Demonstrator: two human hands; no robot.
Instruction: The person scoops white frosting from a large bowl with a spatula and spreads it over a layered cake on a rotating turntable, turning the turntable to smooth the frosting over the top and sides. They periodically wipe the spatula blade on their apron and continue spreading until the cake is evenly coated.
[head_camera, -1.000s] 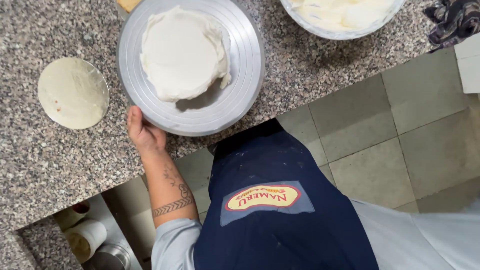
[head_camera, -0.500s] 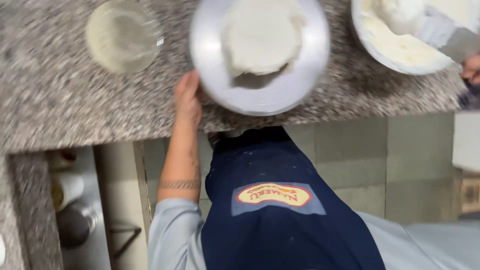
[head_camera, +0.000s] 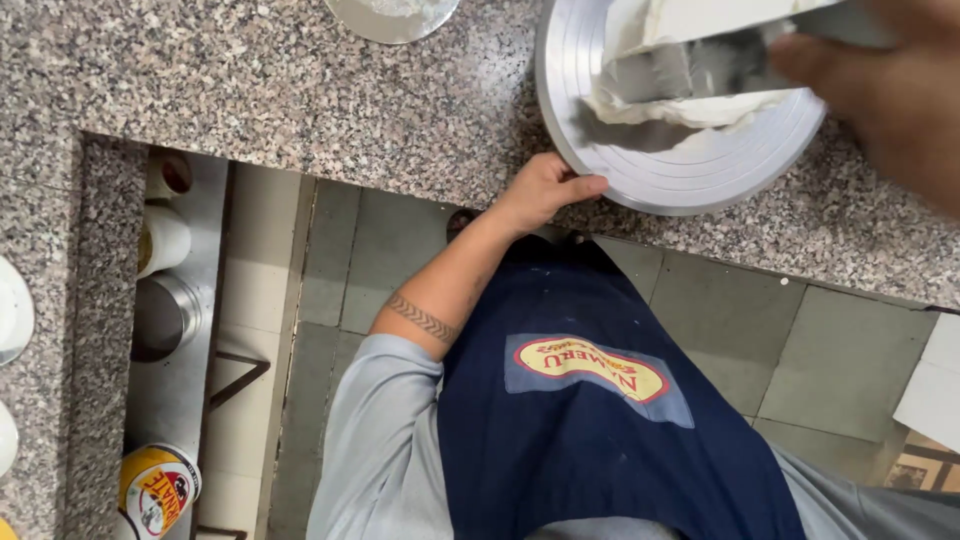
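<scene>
Left hand (head_camera: 545, 190) rests at the near edge of the granite counter (head_camera: 300, 90), fingers curled, with the fingertips (head_camera: 590, 184) touching the rim of the metal turntable (head_camera: 690, 185). Right hand (head_camera: 880, 85) comes in blurred from the far right and is closed around the handle of a flat metal spatula (head_camera: 690, 70); its blade lies across the white cream (head_camera: 700, 108).

Progress, as judged from the frame: cream is already loaded onto the piece on the turntable and the blade is pressed into it. The surface looks uneven, with a ragged, ridged near edge, so spreading appears under way and smoothing is not finished. How much of the top is covered cannot be told, since the far part is out of view.

Materials: the turntable is round, pale grey metal with fine concentric grooves and a matt sheen. The cream is thick, soft and white. The counter is speckled grey-pink stone, polished, with a square cut-out edge at near left. A second round metal dish (head_camera: 390, 15) sits far left of the turntable, well apart. The person wears a dark blue apron (head_camera: 600, 450) over a grey sleeve (head_camera: 385, 440).
</scene>
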